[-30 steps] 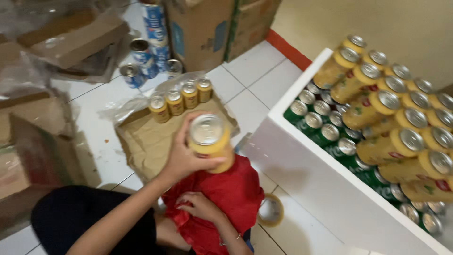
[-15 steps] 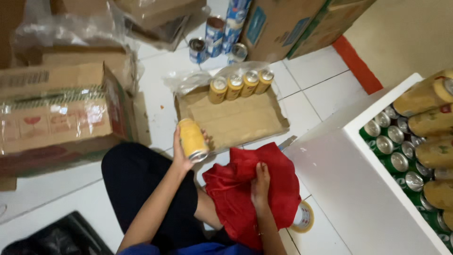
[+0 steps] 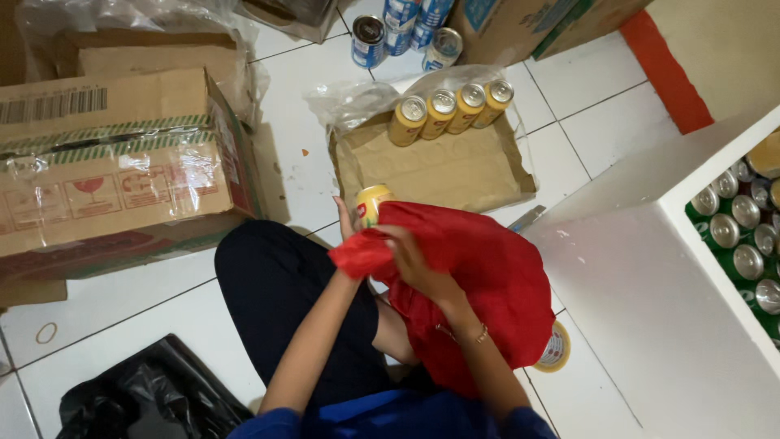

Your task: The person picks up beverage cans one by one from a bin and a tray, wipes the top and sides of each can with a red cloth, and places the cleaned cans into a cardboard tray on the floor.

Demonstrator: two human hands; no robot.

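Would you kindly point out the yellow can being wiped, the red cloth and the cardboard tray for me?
yellow can [image 3: 371,203], head view, on its exposed top end above the cloth.
red cloth [image 3: 479,268], head view, on the middle of its broad fold.
cardboard tray [image 3: 439,171], head view, on its bare floor.

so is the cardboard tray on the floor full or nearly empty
Nearly empty: the shallow brown cardboard tray holds only four yellow drink cans, upright in a row along its far edge; the rest is bare.

Even indoor light, moderately bright, warm cast. Soft shadows only, under the cardboard tray [image 3: 439,167] and boxes. Glare on the plastic wrap [image 3: 122,175] and white floor tiles [image 3: 130,313]. Slight motion softness throughout; black bag [image 3: 146,394] loses detail in the dark corner.
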